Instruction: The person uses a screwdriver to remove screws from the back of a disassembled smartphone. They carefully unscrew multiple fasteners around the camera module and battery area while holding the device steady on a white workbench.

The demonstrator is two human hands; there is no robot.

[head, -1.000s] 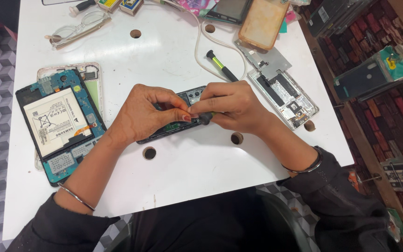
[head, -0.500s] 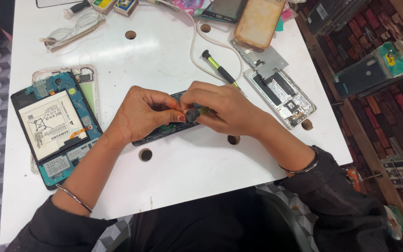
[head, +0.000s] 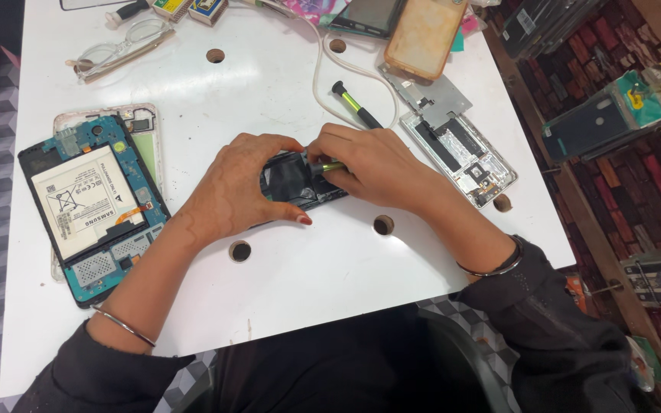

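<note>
An opened dark phone (head: pixel 300 182) lies on the white table (head: pixel 330 268) in the middle of the view. My left hand (head: pixel 235 187) cups its left end, thumb and fingers pressed on the frame. My right hand (head: pixel 372 164) covers the phone's right end and pinches a small tool with a yellow-green shaft (head: pixel 329 165), its tip down on the phone's inside. Much of the phone is hidden under both hands.
An opened tablet with a white battery (head: pixel 89 206) lies at the left. A stripped phone frame (head: pixel 460 149), a green-handled screwdriver (head: pixel 355 103), a white cable (head: pixel 321 84), an orange phone case (head: pixel 426 34) and spectacles (head: pixel 120 46) lie behind. Round holes (head: pixel 240 250) dot the table.
Both hands stay on the phone; they and the phone have shifted slightly left and back in the view. The right hand's grip on the small tool is unchanged.
</note>
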